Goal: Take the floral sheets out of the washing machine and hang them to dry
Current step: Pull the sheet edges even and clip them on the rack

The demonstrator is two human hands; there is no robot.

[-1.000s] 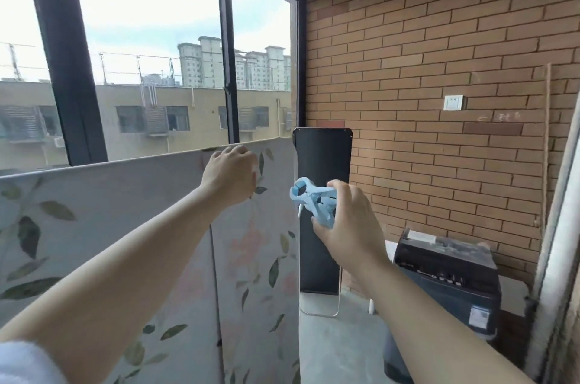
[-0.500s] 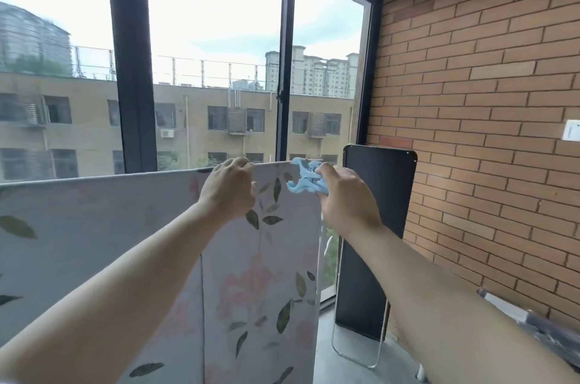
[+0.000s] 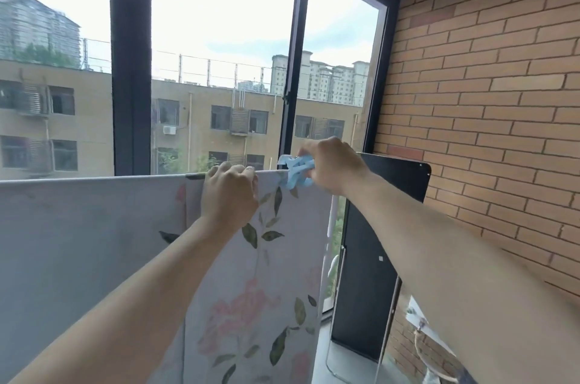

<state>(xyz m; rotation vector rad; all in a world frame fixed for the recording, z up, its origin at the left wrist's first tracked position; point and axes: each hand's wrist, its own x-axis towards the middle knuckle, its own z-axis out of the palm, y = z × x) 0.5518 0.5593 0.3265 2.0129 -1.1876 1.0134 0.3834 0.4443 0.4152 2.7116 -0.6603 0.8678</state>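
A pale floral sheet (image 3: 257, 274) with pink blooms and green leaves hangs over a horizontal rail across the lower left of the view. My left hand (image 3: 229, 195) grips the sheet's top edge on the rail. Just to its right, my right hand (image 3: 332, 164) holds a light blue plastic clothes clip (image 3: 293, 172), whose jaws sit over the rail and the sheet's top right corner. The washing machine is out of view.
Large dark-framed windows (image 3: 292, 70) stand right behind the rail. A brick wall (image 3: 486, 101) closes the right side. A black panel on a metal frame (image 3: 376, 258) leans in the corner by the sheet's right edge.
My right hand has brought the blue clip up from in front of the black panel onto the sheet's top edge. The left hand has kept its grip on the rail.
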